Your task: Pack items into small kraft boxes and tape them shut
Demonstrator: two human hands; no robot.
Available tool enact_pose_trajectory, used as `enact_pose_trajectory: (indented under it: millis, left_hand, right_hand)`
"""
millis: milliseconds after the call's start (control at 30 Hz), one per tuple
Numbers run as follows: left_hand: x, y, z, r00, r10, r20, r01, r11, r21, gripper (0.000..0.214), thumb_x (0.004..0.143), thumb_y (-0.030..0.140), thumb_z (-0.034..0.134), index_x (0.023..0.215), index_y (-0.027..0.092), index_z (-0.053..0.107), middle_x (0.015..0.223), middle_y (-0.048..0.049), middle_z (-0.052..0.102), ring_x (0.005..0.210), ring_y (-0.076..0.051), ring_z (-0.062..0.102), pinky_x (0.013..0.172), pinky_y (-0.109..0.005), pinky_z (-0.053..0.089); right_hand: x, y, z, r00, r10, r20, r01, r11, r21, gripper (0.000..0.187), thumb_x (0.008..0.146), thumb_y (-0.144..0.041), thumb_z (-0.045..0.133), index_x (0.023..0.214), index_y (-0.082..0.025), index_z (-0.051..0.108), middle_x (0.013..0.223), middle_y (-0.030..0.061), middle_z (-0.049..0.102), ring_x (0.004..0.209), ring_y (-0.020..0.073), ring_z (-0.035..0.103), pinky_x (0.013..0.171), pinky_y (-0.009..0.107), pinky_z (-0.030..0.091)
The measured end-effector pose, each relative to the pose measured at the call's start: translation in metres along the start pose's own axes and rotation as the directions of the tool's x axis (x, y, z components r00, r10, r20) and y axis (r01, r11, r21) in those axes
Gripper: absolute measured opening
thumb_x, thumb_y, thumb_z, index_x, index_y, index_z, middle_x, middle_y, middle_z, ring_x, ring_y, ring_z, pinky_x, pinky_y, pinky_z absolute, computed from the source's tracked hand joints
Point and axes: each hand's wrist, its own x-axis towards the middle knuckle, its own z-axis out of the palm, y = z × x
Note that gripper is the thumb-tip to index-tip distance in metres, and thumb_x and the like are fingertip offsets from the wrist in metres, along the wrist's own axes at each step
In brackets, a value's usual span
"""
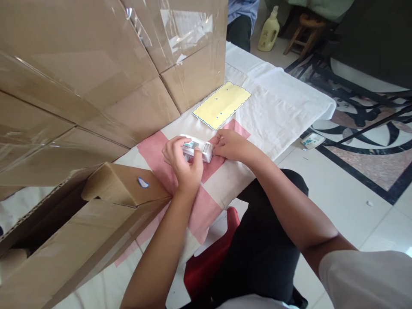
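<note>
A small white box [202,150] with teal print lies on the pink-and-white checked cloth [219,182] at the table's near edge. My left hand [183,165] curls over its left end, fingers closed on it. My right hand [230,145] pinches its right end. Behind the box lies a yellow sticker sheet [222,104] with a blue scalloped border and a few small blue dots. One blue-edged white sticker [143,182] sits on the flap of an open cardboard box [80,227] to my left.
Taped cardboard cartons [96,68] stack high along the left and back. A white cloth [289,98] covers the table's far end. Below are a red stool [212,257], a tiled floor, a yellow bottle [269,30] and a wooden stool [305,32]. Another person's clothing [241,17] shows beyond the table.
</note>
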Motion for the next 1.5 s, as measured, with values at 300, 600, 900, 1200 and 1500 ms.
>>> enact_pose_trajectory:
  millis: [300,600,900,1200,1500]
  left_hand:
    - [0.001,0.001,-0.001,1.0,0.013,0.001,-0.013,1.0,0.006,0.022,0.081,0.015,0.061,0.102,0.022,0.058,0.115,-0.0092,0.065,0.115,-0.026,0.056,0.104,-0.043,0.039]
    - [0.0,0.0,0.0,1.0,-0.001,0.01,0.001,1.0,-0.018,0.023,0.081,0.015,0.062,0.103,0.022,0.059,0.113,-0.0085,0.066,0.114,-0.026,0.055,0.103,-0.042,0.039]
    - [-0.001,0.0,0.0,1.0,-0.002,-0.003,0.002,1.0,-0.009,0.023,0.08,0.015,0.063,0.102,0.022,0.06,0.112,-0.0065,0.066,0.113,-0.025,0.055,0.102,-0.042,0.039]
    - [0.0,-0.001,0.001,1.0,0.001,-0.006,-0.001,1.0,-0.001,0.023,0.08,0.015,0.063,0.102,0.022,0.062,0.111,-0.0065,0.066,0.112,-0.025,0.055,0.101,-0.042,0.039]
    - [0.0,-0.001,0.001,1.0,0.005,-0.008,-0.006,1.0,-0.016,0.023,0.08,0.015,0.063,0.102,0.022,0.062,0.111,-0.0064,0.066,0.111,-0.025,0.055,0.102,-0.042,0.039]
  right_hand:
    - [-0.001,-0.004,0.001,1.0,0.018,-0.015,-0.017,1.0,0.004,0.029,0.072,0.0,0.064,0.081,-0.025,0.051,0.059,-0.0015,0.061,0.06,0.0217,0.064,0.06,0.034,0.049]
    - [0.001,-0.002,0.001,1.0,-0.012,-0.002,0.012,1.0,-0.007,0.03,0.072,0.002,0.062,0.084,-0.023,0.051,0.067,-0.0014,0.066,0.056,0.0163,0.059,0.053,0.029,0.043]
    - [0.003,0.001,-0.006,0.998,-0.043,0.034,0.042,0.998,0.047,0.028,0.075,-0.001,0.065,0.084,-0.023,0.049,0.074,-0.0009,0.066,0.063,0.0154,0.059,0.053,0.027,0.042]
    - [-0.004,-0.006,-0.005,0.998,-0.002,-0.06,-0.008,0.986,-0.165,0.027,0.074,-0.009,0.067,0.085,-0.024,0.047,0.072,-0.0019,0.062,0.064,0.0166,0.059,0.052,0.027,0.037]
    - [0.001,-0.001,-0.004,0.999,-0.004,-0.043,0.002,0.999,-0.053,0.029,0.075,-0.008,0.067,0.087,-0.024,0.047,0.071,-0.0033,0.062,0.062,0.0165,0.059,0.053,0.028,0.039]
